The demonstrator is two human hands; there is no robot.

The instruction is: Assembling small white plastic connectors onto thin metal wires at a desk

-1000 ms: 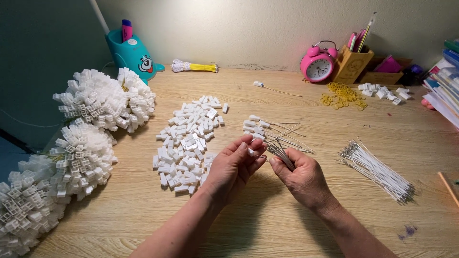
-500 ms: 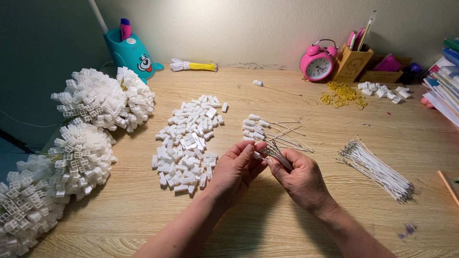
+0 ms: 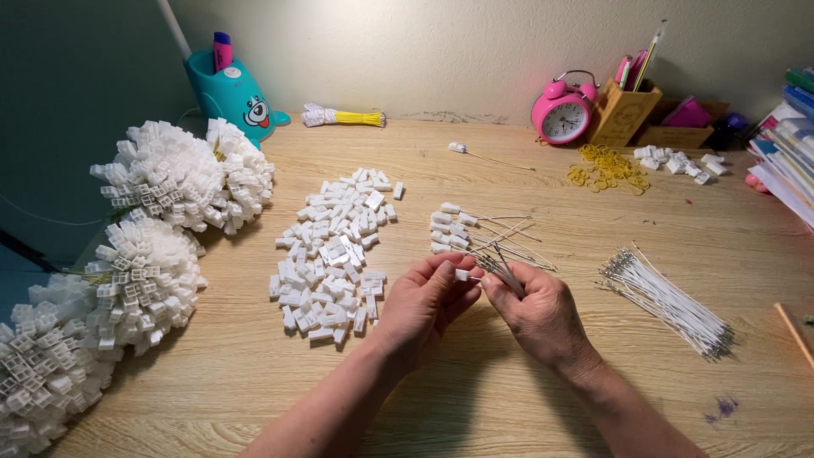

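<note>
Head view. My left hand pinches a small white plastic piece between thumb and fingertips, low over the wooden desk. My right hand is closed around a bunch of thin wires; their ends fan out up and to the left, meeting the white piece. Both hands sit close together, fingertips nearly touching. Just beside the left hand lies a loose pile of white pieces. Behind the hands rests a short row of finished pieces with wires. Right of the right hand, a bundle of white wires lies apart. Along the left edge, round white clusters; at the back, a pink alarm clock.
</note>
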